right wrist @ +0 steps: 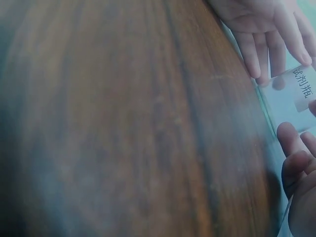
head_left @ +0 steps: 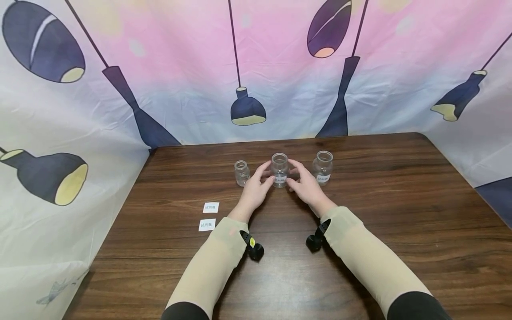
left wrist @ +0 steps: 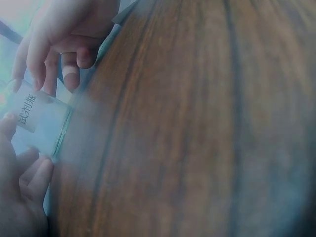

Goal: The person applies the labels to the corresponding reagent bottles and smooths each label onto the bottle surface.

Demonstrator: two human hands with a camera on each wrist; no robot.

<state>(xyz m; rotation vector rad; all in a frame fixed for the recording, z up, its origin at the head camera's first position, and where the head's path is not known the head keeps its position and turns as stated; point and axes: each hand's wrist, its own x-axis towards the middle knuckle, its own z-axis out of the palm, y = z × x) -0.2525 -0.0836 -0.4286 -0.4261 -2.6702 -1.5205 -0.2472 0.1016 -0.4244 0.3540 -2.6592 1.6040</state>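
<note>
- From where I stand, a printed backdrop (head_left: 180, 84) in pink, pale blue and white, patterned with dark hanging lamps, rises behind a brown wood-grain surface (head_left: 172, 178).
- Three clear glass bottles without lids stand in a row towards the far side; the middle bottle (head_left: 279, 166) is upright between the person's hands.
- Its white label (left wrist: 27, 109) faces the person and reads 试剂瓶, Chinese for "reagent bottle", sharpest in the wrist views.
- The left hand (head_left: 254, 191) holds the middle bottle from its side, fingers curved round it, thumb at the label's edge.
- The right hand (head_left: 308, 186) holds it likewise from the opposite side, thumb at the label's other edge.
- The right bottle (head_left: 322, 165), near the right hand, wears a white tag (head_left: 323, 178) with what looks like the same small, blurry wording.
- The small bottle (head_left: 242, 174) is just beside the left hand.
- Nearer, left of the left hand, lie an upper slip (head_left: 210, 207) and a lower slip (head_left: 207, 225), well apart from the middle bottle, both reading 试剂瓶.
</note>
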